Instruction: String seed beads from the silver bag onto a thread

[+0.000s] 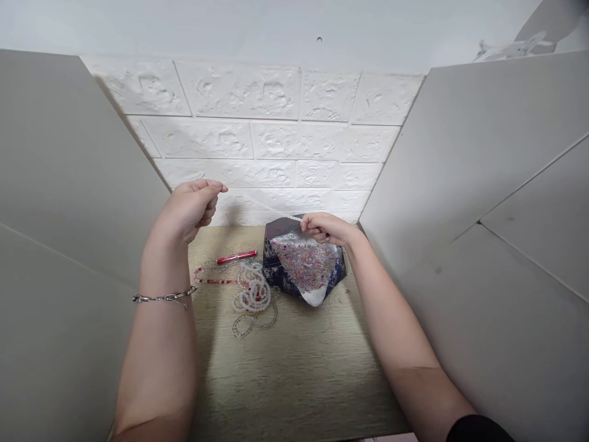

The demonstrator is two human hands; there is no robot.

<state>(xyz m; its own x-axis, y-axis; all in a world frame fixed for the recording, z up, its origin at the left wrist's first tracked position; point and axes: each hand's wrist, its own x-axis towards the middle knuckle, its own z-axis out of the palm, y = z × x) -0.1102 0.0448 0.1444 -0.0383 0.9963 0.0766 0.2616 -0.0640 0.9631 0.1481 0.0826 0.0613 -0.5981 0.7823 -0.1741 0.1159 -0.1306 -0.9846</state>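
Note:
My left hand [196, 205] is raised at the left, its thumb and forefinger pinched together. Lower and to the right, my right hand [327, 228] is closed on one end of a string of white beads [291, 217]. This string stretches across the gap towards my left fingertips, fading against the white wall, so its far end is hard to see. Below my right hand lies a dark blue patterned bag or tray [275, 264], with a heap of small multicoloured beads [306, 264] on a pale, shiny lining.
Left of the beads, a coiled pile of white bead strings [253, 298] lies on the wooden table [294, 374]. A red pen-like stick [236, 257] and red bead strands [216, 282] are beside it. Grey panels [478, 184] flank both sides; a white brick-patterned wall [271, 135] stands behind.

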